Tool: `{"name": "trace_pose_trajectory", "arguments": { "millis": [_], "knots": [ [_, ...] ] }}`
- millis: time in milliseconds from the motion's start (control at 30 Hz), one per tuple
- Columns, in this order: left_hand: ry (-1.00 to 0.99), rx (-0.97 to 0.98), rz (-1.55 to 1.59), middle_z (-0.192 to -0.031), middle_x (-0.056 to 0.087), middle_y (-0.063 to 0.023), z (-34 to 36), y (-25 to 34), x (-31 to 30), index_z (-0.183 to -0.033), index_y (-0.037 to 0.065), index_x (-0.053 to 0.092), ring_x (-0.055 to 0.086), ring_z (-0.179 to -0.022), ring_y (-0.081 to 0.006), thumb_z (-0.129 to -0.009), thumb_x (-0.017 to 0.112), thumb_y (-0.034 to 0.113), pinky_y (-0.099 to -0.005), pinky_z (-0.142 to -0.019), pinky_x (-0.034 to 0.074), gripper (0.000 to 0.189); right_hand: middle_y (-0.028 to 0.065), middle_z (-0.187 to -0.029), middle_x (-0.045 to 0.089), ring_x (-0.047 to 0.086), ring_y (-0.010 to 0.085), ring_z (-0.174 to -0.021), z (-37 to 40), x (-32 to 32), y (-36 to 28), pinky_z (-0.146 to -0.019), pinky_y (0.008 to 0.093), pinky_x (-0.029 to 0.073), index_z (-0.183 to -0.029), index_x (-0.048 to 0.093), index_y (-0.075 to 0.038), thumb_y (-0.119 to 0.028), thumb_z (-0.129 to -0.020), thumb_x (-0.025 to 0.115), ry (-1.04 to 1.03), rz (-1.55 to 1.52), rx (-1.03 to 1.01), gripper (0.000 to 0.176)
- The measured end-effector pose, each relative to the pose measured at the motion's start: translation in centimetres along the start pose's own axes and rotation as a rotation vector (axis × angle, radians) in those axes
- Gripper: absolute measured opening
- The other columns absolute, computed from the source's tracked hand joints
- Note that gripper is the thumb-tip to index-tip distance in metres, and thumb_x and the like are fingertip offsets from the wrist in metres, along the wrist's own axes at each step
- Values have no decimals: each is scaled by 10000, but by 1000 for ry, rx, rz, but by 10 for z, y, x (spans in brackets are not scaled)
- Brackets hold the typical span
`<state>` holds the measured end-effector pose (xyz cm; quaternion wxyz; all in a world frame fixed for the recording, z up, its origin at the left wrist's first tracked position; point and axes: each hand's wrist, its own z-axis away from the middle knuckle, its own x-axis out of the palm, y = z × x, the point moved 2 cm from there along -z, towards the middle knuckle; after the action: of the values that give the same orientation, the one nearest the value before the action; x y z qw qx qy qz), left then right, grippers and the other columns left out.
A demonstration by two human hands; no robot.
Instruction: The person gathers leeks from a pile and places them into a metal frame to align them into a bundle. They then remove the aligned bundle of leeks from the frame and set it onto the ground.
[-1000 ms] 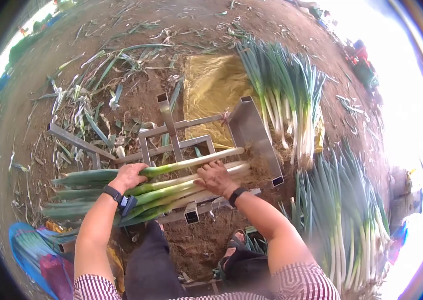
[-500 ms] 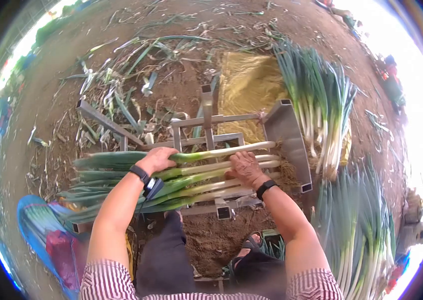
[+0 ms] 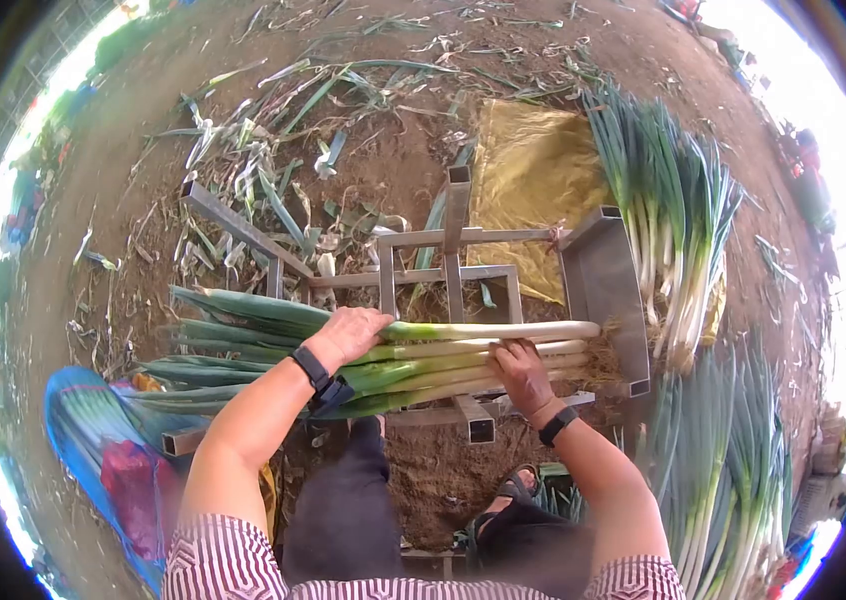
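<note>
Several long green onions [image 3: 443, 378] lie side by side across the metal frame [image 3: 454, 215], green leaves to the left and white stalks to the right. Their roots [image 3: 603, 355] are against or close to the frame's upright end plate [image 3: 605, 270]. My left hand [image 3: 348, 338] is closed over the upper stalks where green turns to pale. Farther right, my right hand [image 3: 523, 380] presses on the white stalks from the near side, fingers curled over them. Its fingertips are partly hidden among the stalks. Both wrists wear dark bands.
A yellow sheet [image 3: 533, 170] lies behind the frame. Piles of green onions stand at the right, one far [image 3: 668, 220] and one near [image 3: 718, 460]. Leaf scraps [image 3: 253, 170] litter the soil. At lower left is a blue bag [image 3: 73, 400] of onions; my feet are below the frame.
The stalks have drawn closer together into a narrower bundle. My right hand has shifted toward its near side, and my left hand remains on the upper stalks. The whole view has shifted slightly.
</note>
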<state>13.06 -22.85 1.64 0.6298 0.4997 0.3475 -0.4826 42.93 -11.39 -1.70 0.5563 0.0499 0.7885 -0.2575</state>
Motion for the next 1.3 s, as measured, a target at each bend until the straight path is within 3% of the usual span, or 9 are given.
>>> {"name": "trace_pose_trajectory", "arguments": {
  "millis": [100,233,433,600,733,767,1000,1167,1300],
  "knots": [
    [51,-92,-123,-918,663,-75,1,9,10,-1125,112,614,648,-906,-283,-762,680,145,-420,-779,523,371,141,-1055,617,586,315,-1055,4,-6,6,-929,414,468,-1094,611,-34,-138,-796,677,97,74,-52,323],
    [44,9,-108,-936,658,-78,2,5,3,-1131,114,603,646,-916,-285,-772,671,137,-417,-778,523,367,124,-1130,587,593,297,-1047,1,-18,17,-897,415,481,-1148,592,-63,-137,-801,659,101,-81,262,360],
    [-51,68,-58,-999,634,-98,2,5,-4,-1192,99,566,628,-959,-301,-817,571,74,-428,-796,517,376,61,-1236,515,459,261,-1174,-8,-18,23,-998,416,341,-1227,570,-137,-247,-800,674,58,312,180,453],
    [10,-15,-125,-1025,633,-73,11,12,7,-1210,105,560,616,-996,-268,-833,507,73,-447,-792,476,381,69,-1352,422,347,299,-1280,-1,-6,45,-1072,492,230,-1341,473,-216,-336,-837,622,32,246,169,538],
    [57,-187,-150,-1061,606,-101,18,41,6,-1237,78,529,570,-1020,-270,-879,562,326,-485,-934,373,437,75,-1392,388,300,301,-1326,2,0,46,-1087,500,208,-1374,434,-236,-376,-852,598,-18,248,227,565],
    [198,-197,-191,-1074,565,-117,21,46,14,-1219,58,523,524,-1038,-278,-872,571,437,-510,-994,309,516,77,-1394,387,299,308,-1330,3,1,45,-1093,503,199,-1364,443,-235,-384,-861,588,-25,244,247,544],
    [319,-130,-132,-1061,515,-105,19,34,32,-1217,67,490,473,-1077,-281,-858,598,416,-507,-1020,274,512,75,-1384,390,295,312,-1332,7,5,42,-1102,507,187,-1351,452,-232,-354,-879,558,-12,271,252,498],
    [81,-154,-65,-1183,522,-124,20,26,30,-1303,72,449,471,-1149,-273,-886,547,395,-485,-1035,257,536,68,-1392,368,265,321,-1355,7,3,38,-1105,522,184,-1356,435,-224,-329,-887,546,-40,271,293,493],
    [76,-92,45,-1169,539,-137,18,21,19,-1299,53,475,478,-1141,-288,-842,613,305,-432,-998,301,540,74,-1406,332,241,329,-1367,10,6,35,-1109,533,172,-1371,401,-222,-311,-883,553,-96,269,319,519]
  ]
}}
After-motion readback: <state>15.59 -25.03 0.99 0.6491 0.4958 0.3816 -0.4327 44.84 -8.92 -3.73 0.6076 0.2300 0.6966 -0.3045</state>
